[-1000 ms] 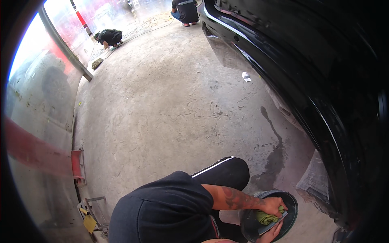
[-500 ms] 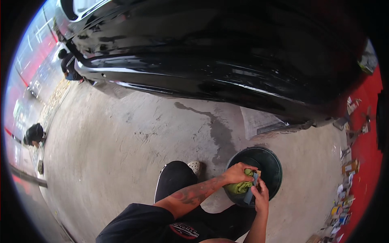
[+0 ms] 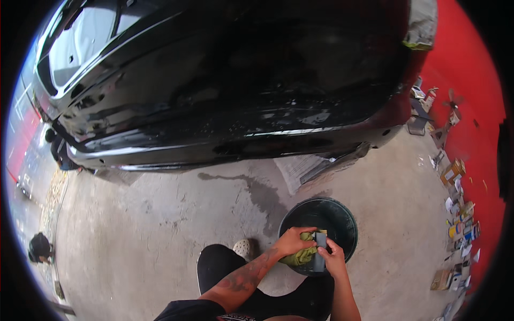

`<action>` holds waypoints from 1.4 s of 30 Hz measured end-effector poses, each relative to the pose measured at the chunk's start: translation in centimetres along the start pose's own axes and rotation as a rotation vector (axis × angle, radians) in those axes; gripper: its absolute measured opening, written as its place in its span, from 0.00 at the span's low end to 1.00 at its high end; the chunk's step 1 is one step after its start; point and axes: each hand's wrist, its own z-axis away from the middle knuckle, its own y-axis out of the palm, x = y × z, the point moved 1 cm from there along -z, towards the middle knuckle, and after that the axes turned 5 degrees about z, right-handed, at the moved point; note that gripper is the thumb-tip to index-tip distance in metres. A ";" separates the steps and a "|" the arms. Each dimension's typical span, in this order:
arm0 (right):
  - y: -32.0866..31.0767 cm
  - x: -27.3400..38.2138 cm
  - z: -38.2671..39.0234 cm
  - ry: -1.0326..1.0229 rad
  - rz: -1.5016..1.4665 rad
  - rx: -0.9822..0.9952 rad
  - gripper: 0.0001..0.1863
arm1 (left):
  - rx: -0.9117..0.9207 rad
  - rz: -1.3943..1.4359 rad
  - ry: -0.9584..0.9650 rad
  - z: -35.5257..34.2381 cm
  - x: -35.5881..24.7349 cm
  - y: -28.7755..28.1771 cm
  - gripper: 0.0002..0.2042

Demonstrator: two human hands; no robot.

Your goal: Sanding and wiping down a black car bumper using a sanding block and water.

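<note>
Over a dark green bucket (image 3: pixel 345 224), my left hand (image 3: pixel 292 239) grips a crumpled olive-green cloth (image 3: pixel 299 257) and the top of a flat grey strip (image 3: pixel 320 243), with a small tan edge showing behind the strip. My right hand (image 3: pixel 335 257) pinches the same grey strip from the right, its fingers curled round it. Below are my bent knee in black trousers (image 3: pixel 218 262) and a pale perforated clog (image 3: pixel 243 247).
A glossy black car body (image 3: pixel 225 80) fills the upper view, with paper sheeting (image 3: pixel 297 173) beneath. Two crouching people (image 3: pixel 39 247) (image 3: pixel 60 150) are at the left. Cans and boxes (image 3: pixel 452 176) line the red wall (image 3: pixel 471 69) at the right, near a fan (image 3: pixel 454 102).
My view has swung from along the floor and wall to face the car's side squarely. My hands stay together on the cloth and strip, the right hand's fingers now higher and clearer on the strip.
</note>
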 end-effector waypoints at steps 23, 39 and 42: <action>-1.6 -2.8 0.7 -0.285 0.591 -0.526 0.27 | 0.031 -0.679 -0.078 0.7 0.7 2.2 0.29; -1.9 -2.7 0.9 -0.270 0.582 -0.522 0.27 | 0.145 -0.828 -0.133 0.4 0.7 3.4 0.28; -1.9 -2.4 0.9 -0.266 0.569 -0.519 0.27 | 0.229 -0.842 -0.139 0.3 0.3 3.3 0.30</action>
